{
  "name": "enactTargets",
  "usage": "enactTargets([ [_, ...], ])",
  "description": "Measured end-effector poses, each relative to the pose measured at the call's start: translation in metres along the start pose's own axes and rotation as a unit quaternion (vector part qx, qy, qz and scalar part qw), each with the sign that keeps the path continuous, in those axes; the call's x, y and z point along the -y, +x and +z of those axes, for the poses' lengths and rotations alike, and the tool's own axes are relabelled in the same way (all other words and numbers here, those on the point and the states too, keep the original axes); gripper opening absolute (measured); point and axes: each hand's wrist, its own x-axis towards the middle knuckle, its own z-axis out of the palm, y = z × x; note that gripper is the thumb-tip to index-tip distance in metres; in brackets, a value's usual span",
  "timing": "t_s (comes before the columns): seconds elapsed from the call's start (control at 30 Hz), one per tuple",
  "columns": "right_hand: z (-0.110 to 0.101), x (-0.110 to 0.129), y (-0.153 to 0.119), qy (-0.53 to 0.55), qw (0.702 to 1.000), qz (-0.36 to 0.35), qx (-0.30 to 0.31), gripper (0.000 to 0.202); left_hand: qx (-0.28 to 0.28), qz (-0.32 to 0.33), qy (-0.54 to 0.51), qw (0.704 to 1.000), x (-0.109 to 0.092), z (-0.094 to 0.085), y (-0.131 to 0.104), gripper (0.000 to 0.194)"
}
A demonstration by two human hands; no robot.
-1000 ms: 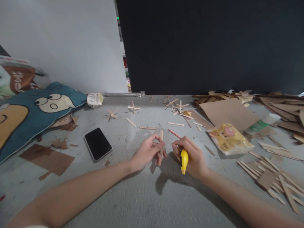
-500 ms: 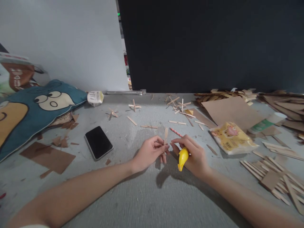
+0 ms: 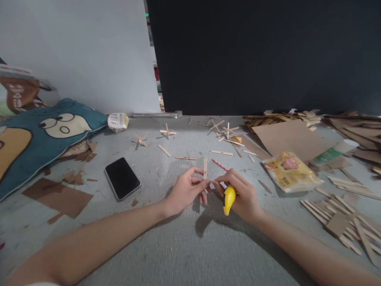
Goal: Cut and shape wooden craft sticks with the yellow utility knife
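Between the thumb and fingers of my left hand [image 3: 190, 186] a flat wooden craft stick [image 3: 205, 167] is pinched, standing nearly upright with small dark marks on its face. My right hand [image 3: 242, 194] is closed around a bright yellow, rounded object [image 3: 229, 198] with a dark patch; whatever part lies inside the fingers is hidden. The right fingertips meet the left thumb tip at the stick's lower end. Just beyond the right hand lies a thin red-and-white striped rod [image 3: 219, 164], partly covered by the fingers.
Loose craft sticks [image 3: 222, 152] and crossed-stick pieces [image 3: 168, 132] lie ahead. At left are a phone [image 3: 123, 178], cardboard scraps [image 3: 58, 196] and a blue cushion [image 3: 71, 115]. To the right sit a yellow packet [image 3: 291, 172], a green-white tube [image 3: 335, 153] and a stick pile [image 3: 342, 222].
The craft stick has turned slightly, so its marked face shows more. My right fingertips have moved left to the left thumb tip. The whole view has shifted a little.
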Motion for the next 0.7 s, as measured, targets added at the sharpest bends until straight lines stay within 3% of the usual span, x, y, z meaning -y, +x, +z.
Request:
enactTargets([
  [0.7, 0.0004, 0.0001, 0.0006, 0.012, 1.000, -0.007, 0.006, 0.014, -0.005, -0.006, 0.010, 1.000, -0.0054, 0.0013, -0.0033, 0.054],
])
